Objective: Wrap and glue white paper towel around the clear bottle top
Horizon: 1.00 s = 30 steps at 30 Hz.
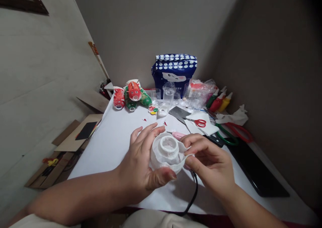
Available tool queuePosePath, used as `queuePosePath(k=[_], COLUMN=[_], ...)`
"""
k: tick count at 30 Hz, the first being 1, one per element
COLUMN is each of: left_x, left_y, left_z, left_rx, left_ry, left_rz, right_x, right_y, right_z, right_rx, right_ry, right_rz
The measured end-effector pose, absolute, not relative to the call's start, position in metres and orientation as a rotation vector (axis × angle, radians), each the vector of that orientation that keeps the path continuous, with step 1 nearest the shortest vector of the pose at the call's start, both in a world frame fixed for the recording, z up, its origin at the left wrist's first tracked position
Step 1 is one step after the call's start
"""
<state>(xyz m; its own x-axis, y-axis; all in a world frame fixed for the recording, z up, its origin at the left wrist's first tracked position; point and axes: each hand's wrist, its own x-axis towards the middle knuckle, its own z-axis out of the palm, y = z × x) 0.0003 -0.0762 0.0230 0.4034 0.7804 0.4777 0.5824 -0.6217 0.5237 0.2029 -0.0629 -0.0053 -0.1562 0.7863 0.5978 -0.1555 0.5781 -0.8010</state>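
With the plastic bottle [169, 146] as the middle of our dial, we hold it neck up over the near part of the white-covered table [108, 154]. Our left hand [144, 164] cups its flank at nine o'clock, fingers slightly apart behind and thumb across the front. Our right hand [210, 164], at three, pinches the loose edge of the white wrap [164, 164] between thumb and forefinger.

Just beyond, at one o'clock, lies a pink-handled tool [178, 135], partly hidden by the bottle and our right hand. A black cord [196, 187] curves towards us at five, in the way below our right wrist.

Red-handled scissors [200, 123] rest on white material [210, 129] between one and two, with paint bottles [218, 103] farther along that line. A green loop [228, 143] crowds the space towards half past two, and a black slab [259, 171] fills three.

At twelve, clear plastic cups [168, 95] stand before a blue bag [173, 67]; painted fish [133, 91] are heaped at eleven.
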Motion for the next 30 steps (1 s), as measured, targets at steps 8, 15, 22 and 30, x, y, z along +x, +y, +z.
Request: queuePosePath(k=[8,15,22,30], left_x=[-0.002,0.004,0.008,0.011], left_y=[-0.075,-0.074,-0.074,-0.072], left_z=[0.021,0.025,0.034,0.034], left_rx=[2.396,2.421,2.428,2.35], left_ry=[1.23,1.351,1.319,1.243], left_rz=[0.979,0.943,0.964,0.982], right_x=[0.202,0.2,0.199,0.2], right_y=[-0.062,-0.062,-0.062,-0.061], right_z=[-0.006,-0.005,-0.003,-0.005], right_rx=[-0.544,-0.561,-0.513,-0.488], right_ry=[-1.468,-1.472,-1.5,-1.423], right_rz=[0.94,0.895,0.835,0.997])
